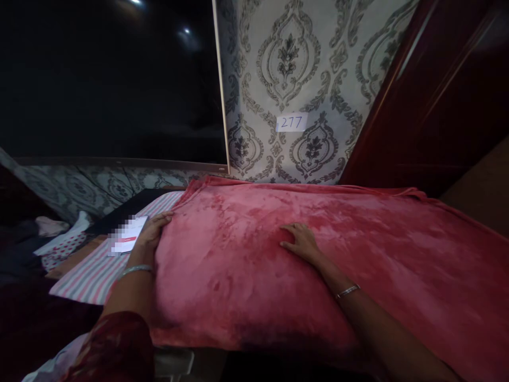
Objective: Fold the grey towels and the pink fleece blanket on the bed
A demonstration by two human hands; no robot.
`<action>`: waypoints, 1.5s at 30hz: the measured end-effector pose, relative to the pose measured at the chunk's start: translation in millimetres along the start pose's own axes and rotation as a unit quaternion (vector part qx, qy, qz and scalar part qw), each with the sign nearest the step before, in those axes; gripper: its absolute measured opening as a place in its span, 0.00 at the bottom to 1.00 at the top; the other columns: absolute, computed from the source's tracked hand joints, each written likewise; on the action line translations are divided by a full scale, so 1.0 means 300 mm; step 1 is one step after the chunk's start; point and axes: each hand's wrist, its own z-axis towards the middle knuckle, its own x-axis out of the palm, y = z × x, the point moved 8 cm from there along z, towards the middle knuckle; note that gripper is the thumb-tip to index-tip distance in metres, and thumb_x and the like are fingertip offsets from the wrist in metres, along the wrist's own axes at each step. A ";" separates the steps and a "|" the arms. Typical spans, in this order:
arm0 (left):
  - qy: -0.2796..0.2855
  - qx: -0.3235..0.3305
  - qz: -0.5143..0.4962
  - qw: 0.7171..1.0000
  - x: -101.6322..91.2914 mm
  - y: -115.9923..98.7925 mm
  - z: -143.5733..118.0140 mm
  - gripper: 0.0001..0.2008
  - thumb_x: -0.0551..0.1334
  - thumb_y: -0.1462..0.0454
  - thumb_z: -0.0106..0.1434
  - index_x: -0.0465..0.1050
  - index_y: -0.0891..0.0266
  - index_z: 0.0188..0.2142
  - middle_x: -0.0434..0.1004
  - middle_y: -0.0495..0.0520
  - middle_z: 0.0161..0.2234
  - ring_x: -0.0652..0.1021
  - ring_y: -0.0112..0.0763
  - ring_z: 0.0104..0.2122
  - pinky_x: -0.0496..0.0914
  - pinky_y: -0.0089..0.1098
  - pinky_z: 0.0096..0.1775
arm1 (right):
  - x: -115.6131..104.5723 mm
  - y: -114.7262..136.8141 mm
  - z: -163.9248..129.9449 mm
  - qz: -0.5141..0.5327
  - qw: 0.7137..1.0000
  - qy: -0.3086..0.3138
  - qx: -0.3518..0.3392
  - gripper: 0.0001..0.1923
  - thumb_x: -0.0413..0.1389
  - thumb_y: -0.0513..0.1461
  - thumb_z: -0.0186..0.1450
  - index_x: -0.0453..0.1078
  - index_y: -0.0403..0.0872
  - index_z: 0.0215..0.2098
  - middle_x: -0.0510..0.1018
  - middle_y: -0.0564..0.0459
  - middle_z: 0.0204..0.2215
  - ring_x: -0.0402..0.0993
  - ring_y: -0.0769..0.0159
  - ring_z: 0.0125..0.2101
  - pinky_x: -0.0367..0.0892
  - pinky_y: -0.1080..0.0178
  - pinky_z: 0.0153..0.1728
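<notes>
A thick red plush blanket (pixel 222 254), folded into a wide pad with mottled pink patches, fills the middle and right of the view. My left hand (pixel 153 231) rests against its left edge, fingers stretched along the side. On top of the blanket, near its middle, lies my right hand (pixel 301 241), palm down with thumb and fingers apart. Neither hand grips anything that I can see. Beside my left hand is a flat white card or screen (pixel 133 233), partly blurred out, on a striped cloth (pixel 89 276).
A large dark television (pixel 111 85) stands at the back left. Patterned wallpaper (pixel 258 69) bears a paper label (pixel 292 122) reading 277. Glossy dark red furniture (pixel 433 106) rises at the right. A polka-dotted cloth (pixel 63 252) lies at the far left.
</notes>
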 end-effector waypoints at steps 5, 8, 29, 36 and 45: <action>-0.021 0.017 -0.015 1.000 -0.043 0.087 0.003 0.22 0.75 0.61 0.32 0.79 0.62 0.31 0.78 0.49 0.28 0.76 0.30 0.29 0.73 0.31 0.35 | 0.012 0.006 -0.032 0.000 0.999 -0.037 -0.025 0.21 0.62 0.48 0.64 0.75 0.50 0.52 0.77 0.46 0.48 0.71 0.51 0.49 0.63 0.49 0.51; -0.017 0.020 -0.009 1.000 -0.051 0.113 0.012 0.25 0.76 0.58 0.34 0.79 0.62 0.34 0.78 0.49 0.29 0.76 0.29 0.29 0.73 0.31 0.36 | 0.011 0.008 -0.046 -0.001 0.998 -0.053 -0.032 0.21 0.60 0.49 0.65 0.75 0.50 0.53 0.77 0.45 0.49 0.71 0.50 0.49 0.64 0.48 0.50; 0.041 0.183 0.430 0.883 0.060 0.057 0.027 0.06 0.63 0.57 0.51 0.73 0.56 0.22 0.76 0.53 0.28 0.76 0.41 0.35 0.70 0.39 0.50 | 0.003 0.087 0.008 0.045 0.997 -0.049 -0.047 0.11 0.51 0.36 0.69 0.73 0.48 0.32 0.77 0.48 0.33 0.71 0.57 0.37 0.64 0.57 0.41; -0.020 0.120 0.282 0.952 0.004 0.012 -0.037 0.17 0.66 0.49 0.51 0.77 0.57 0.33 0.77 0.50 0.32 0.75 0.38 0.36 0.71 0.33 0.43 | -0.046 0.068 -0.006 0.038 0.992 -0.120 -0.004 0.14 0.46 0.39 0.73 0.72 0.48 0.34 0.76 0.46 0.34 0.70 0.56 0.38 0.65 0.57 0.42; -0.065 0.076 0.106 0.989 -0.025 0.034 -0.044 0.28 0.74 0.47 0.40 0.78 0.61 0.37 0.77 0.50 0.32 0.74 0.34 0.33 0.71 0.33 0.40 | -0.014 0.048 -0.003 0.023 0.994 -0.107 0.020 0.14 0.45 0.40 0.71 0.68 0.49 0.31 0.74 0.47 0.30 0.70 0.57 0.33 0.63 0.59 0.35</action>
